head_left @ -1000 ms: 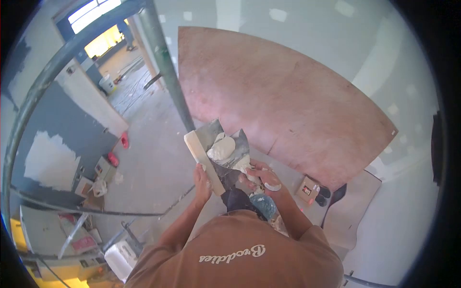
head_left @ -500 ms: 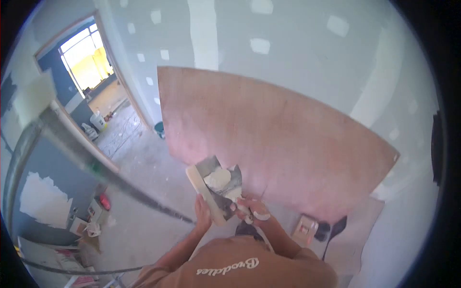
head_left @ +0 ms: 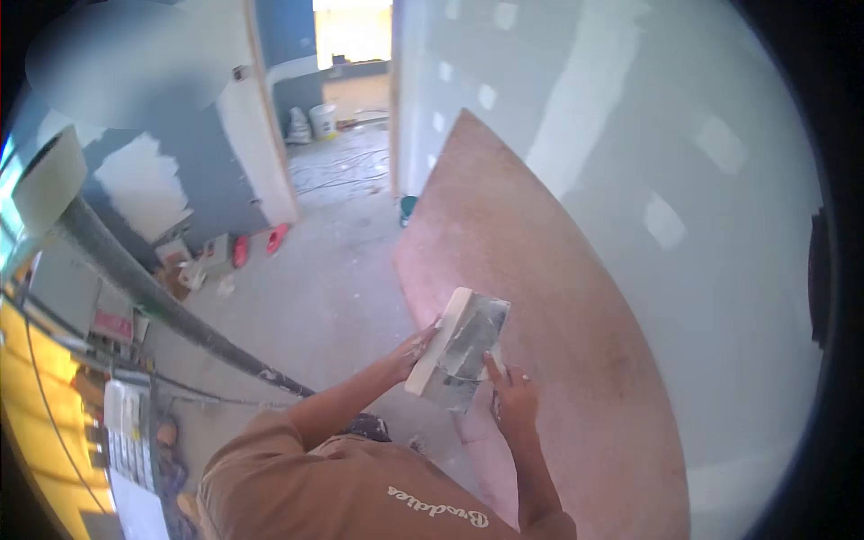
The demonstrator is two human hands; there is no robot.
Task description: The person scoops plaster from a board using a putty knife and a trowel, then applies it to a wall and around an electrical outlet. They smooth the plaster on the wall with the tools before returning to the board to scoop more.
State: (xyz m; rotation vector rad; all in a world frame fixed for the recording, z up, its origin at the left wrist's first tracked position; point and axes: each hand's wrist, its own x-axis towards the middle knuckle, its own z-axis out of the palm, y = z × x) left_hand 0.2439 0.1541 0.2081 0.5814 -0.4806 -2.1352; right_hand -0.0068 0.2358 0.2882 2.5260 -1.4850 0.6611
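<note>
Your left hand (head_left: 409, 349) has its fingers clamped on the mud pan (head_left: 459, 349), long axis running 7 to 1 o'clock. Your right hand (head_left: 513, 400) sits at its 4 o'clock, index finger on it, probably gripping a knife, too blurry to tell.

A long, cream-sided metal mud pan (head_left: 457, 349), streaked grey and white with plaster, tilts upward between both grips, its pale long edge against the left fingers, its lower corner by the right.
</note>
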